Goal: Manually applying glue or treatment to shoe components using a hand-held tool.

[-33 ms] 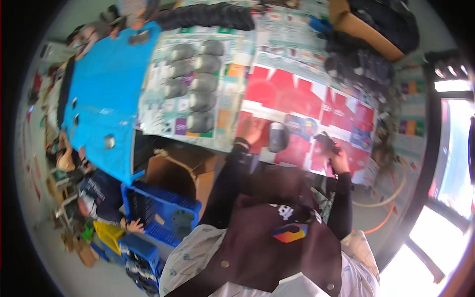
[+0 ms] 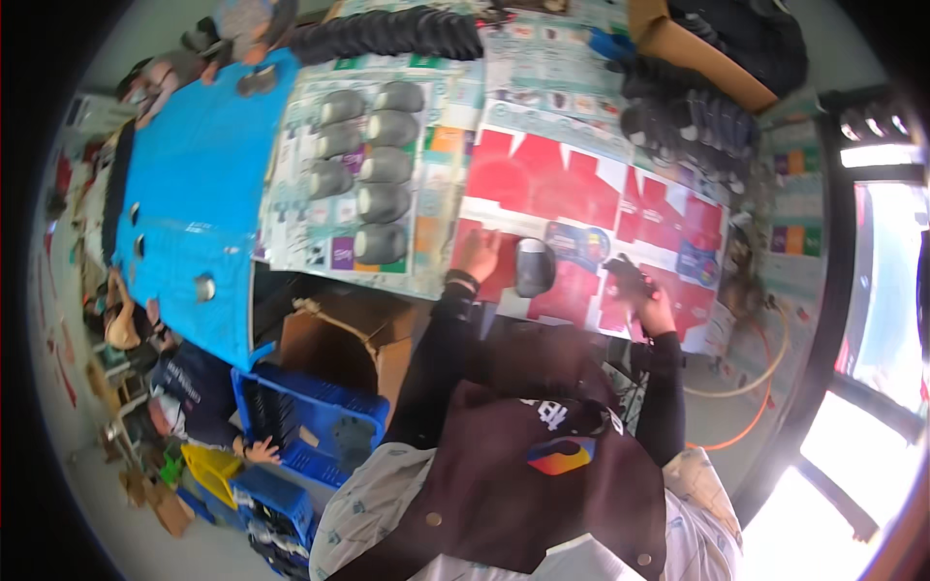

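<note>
On a red and white printed sheet lies one dark oval domed piece with a pale edge. My left hand is just left of this piece, fingers apart, holding nothing. To the right of the piece, my right hand is closed around a black gun-shaped tool pointing up and left over the sheet. Blur hides the tool's finer details. Several similar grey and black domed pieces sit in two columns on printed paper farther left.
A blue-topped table stands left, with people around it. Dark pieces line the far edge and the far right, near a cardboard box. Below left are an open carton and a blue crate beside a person. An orange hose hangs right.
The whole scene has shifted slightly left in the view. My hands, the black tool and the domed piece keep about the same places on the sheet.
</note>
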### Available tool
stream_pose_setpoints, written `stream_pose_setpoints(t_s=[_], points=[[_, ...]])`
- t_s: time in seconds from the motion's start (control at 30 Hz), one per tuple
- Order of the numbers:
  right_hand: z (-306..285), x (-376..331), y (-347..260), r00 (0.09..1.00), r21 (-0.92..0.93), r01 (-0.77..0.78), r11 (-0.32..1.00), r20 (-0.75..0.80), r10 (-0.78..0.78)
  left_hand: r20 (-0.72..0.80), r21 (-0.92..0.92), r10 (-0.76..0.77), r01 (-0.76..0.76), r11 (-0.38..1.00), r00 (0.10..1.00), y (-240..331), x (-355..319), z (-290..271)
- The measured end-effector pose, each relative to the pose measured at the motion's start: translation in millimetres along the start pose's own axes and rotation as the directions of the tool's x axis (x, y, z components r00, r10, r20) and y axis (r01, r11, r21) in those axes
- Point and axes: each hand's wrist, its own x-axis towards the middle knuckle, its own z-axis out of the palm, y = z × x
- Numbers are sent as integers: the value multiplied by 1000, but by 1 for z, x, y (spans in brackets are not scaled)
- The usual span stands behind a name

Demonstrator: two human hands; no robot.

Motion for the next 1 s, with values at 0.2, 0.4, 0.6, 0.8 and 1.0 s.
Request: stream_pose_setpoints(t_s=[0.2, 0.4, 0.6, 0.8, 1.0], points=[[17, -7, -32, 992, 76, -114, 991, 60, 109, 306, 14, -20, 17, 1000, 952, -1, -16, 21], [4, -16, -20, 991, 75, -132, 988, 18, 131, 257, 71, 68, -89, 993, 964, 29, -18, 25], [-15, -15, 18, 992, 156, -84, 984, -83, 98, 403, -100, 178, -150, 984, 898, 93, -32, 33], [-29, -15, 12, 990, 246, -21, 969, -130, 54, 371, -547, 237, 5, 837, 898, 95, -37, -60], [-23, -12, -5, 999, 181, -13, 983, -29, 18, -159, -802, -271, 36, 596, 950, -65, -28, -218]])
